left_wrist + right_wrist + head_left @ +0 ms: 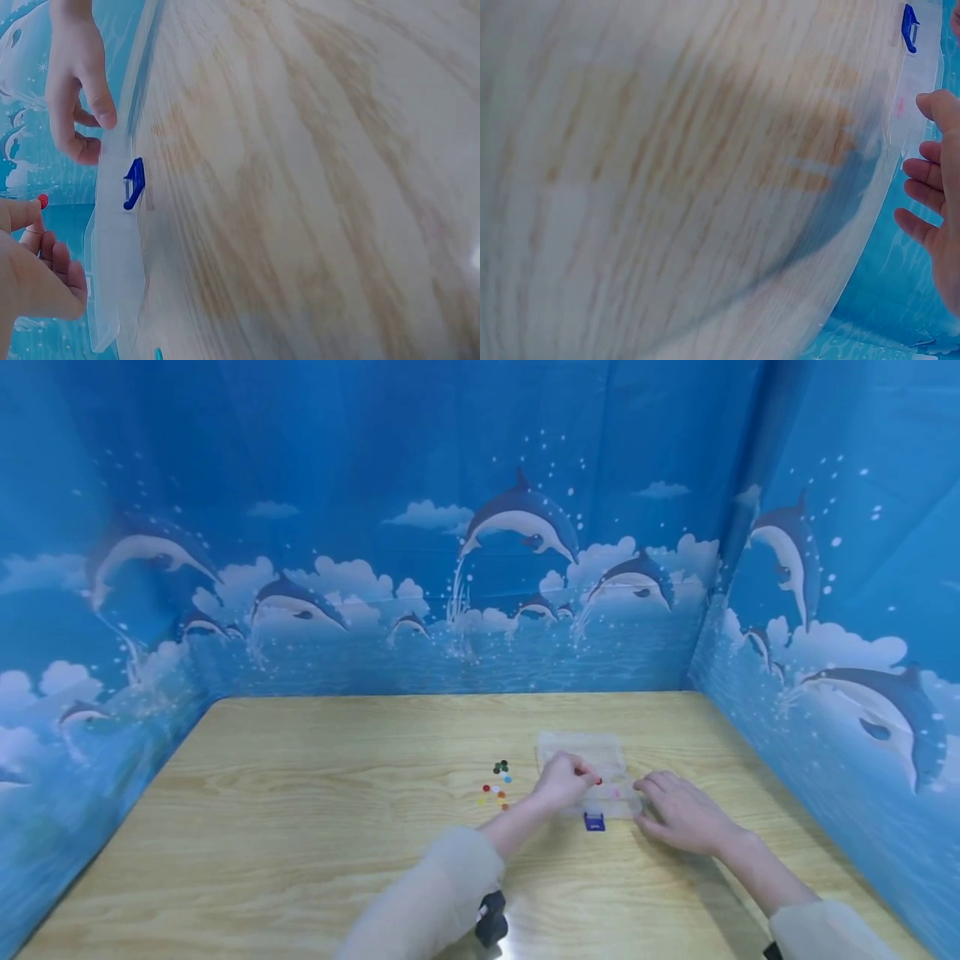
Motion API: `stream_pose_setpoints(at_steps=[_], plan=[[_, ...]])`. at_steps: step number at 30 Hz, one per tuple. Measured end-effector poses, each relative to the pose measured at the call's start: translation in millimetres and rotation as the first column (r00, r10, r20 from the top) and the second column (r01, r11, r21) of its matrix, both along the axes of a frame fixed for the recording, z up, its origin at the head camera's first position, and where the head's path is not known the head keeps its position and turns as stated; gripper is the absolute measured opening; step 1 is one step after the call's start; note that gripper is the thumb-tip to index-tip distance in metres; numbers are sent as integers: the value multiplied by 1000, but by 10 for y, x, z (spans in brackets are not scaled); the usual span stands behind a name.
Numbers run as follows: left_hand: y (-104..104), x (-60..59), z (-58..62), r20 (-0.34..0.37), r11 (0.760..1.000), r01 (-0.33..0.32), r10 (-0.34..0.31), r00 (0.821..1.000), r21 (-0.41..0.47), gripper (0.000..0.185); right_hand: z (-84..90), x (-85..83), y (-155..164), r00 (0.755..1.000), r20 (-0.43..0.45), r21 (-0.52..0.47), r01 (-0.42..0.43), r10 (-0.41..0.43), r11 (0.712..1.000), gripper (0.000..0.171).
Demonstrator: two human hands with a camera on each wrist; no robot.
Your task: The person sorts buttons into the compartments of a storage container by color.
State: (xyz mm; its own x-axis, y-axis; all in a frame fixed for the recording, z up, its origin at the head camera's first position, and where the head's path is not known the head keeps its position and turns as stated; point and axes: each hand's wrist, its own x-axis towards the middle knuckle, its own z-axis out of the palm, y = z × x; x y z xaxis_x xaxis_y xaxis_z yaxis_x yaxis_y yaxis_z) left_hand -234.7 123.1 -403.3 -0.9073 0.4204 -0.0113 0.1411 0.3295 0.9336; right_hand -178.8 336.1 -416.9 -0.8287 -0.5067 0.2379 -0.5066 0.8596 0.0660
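My left hand (566, 779) pinches a small red button (43, 201) between thumb and fingertips, above a clear plastic box (118, 262). The box stands with its lid (558, 742) laid open toward the back. On its near side is a blue latch (594, 822). Something small and pink (617, 793) shows inside the box. At the box's right end is my right hand (682, 814), its fingers loosely bent and holding nothing, fingertips right at the box's edge.
Left of the box lie several small buttons: dark green ones (501, 767), a blue one (507, 780), a red one (487, 788) and an orange one (505, 807) among them. A dolphin-print curtain (420, 652) borders the wooden table (315, 827) at the back and sides.
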Motion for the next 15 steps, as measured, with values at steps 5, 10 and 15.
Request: stream_pose_setpoints(at_steps=[5,10,15], plan=[[73,21,-18,-37,1000,-17,16,999,-25,9,-2,-5,-5,1000,-8,-4,-12,12,1000,44],[139,41,-25,-22,999,-47,47,999,-28,9,-5,-4,-2,1000,-5,-7,-9,9,1000,44],[192,67,-32,-32,998,-52,51,998,-22,9,0,-7,0,1000,-17,-11,-23,23,1000,43]])
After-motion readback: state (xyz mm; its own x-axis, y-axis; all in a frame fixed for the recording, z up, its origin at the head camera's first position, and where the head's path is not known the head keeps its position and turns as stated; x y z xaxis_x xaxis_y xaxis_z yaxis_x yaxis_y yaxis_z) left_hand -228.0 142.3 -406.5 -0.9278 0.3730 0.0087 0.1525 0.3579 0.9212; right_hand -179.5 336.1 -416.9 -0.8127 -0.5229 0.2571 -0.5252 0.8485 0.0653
